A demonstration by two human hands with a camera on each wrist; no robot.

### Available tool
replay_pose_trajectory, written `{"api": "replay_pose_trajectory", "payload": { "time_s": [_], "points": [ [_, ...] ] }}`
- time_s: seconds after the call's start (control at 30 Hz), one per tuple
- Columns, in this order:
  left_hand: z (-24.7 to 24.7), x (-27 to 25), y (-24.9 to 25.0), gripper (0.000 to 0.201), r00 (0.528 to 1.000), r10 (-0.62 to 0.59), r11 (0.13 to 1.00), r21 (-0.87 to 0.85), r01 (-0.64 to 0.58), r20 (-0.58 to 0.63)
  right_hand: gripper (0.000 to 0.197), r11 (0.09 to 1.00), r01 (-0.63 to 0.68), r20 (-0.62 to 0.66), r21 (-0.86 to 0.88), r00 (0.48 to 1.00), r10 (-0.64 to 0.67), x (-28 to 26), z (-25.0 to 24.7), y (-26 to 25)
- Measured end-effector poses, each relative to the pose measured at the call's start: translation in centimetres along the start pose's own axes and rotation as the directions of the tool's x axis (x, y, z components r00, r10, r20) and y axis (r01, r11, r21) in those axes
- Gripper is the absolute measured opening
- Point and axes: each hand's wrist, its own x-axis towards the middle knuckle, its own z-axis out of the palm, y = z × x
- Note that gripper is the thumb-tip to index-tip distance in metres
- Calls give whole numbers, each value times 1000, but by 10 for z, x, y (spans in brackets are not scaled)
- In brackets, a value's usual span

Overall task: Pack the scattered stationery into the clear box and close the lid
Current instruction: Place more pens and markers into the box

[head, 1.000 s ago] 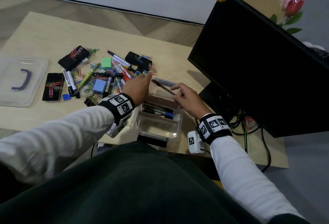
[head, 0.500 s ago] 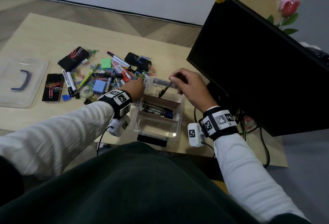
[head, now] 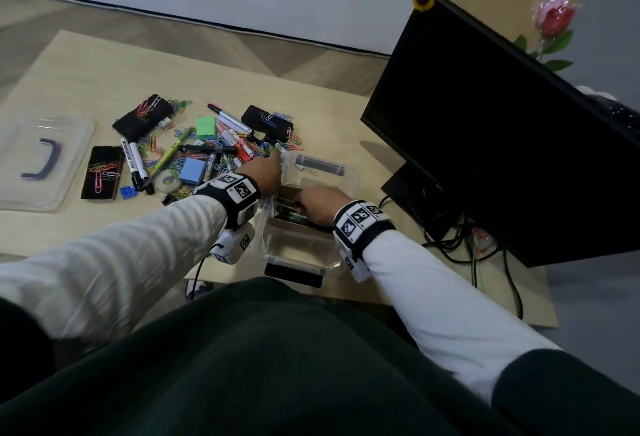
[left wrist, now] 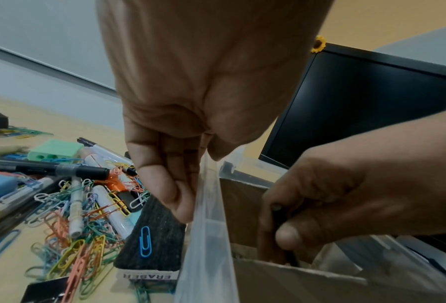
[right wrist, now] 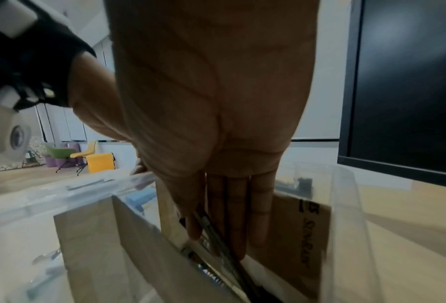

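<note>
Both hands work at the clear box [head: 343,175] — left hand [head: 265,175] grips its left wall, right hand [head: 320,207] holds a pen [right wrist: 216,231] inside

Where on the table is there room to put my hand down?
Bare table lies behind the stationery pile, toward the floor edge. Another bare strip runs in front of the clear lid and pile. It is crowded between the lid and the clear box, where both hands work.
</note>
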Motion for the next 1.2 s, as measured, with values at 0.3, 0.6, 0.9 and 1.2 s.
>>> {"api": "replay_pose_trajectory", "payload": {
  "time_s": [0.3, 0.6, 0.9, 1.2],
  "points": [
    [4, -3, -1, 31, 1000, -2, 1000, -1, 2, -28, 36, 993, -50, 146, 103, 989, 34, 20, 19, -18],
    [7, -2, -3, 27, 999, 20, 1000, 23, -19, -43, 48, 959, -214, 256, 185, 953, 164, 21, 12, -22],
    [10, 2, -7, 27, 998, 25, 1000, 8, -25, -51, 37, 984, -142, 260, 112, 960, 109, 17, 10, -21],
    [7, 2, -13, 22, 998, 43, 998, -35, -45, -41, 34, 994, -88, 209, 67, 975, 72, 7, -14, -22]
  ]
}}
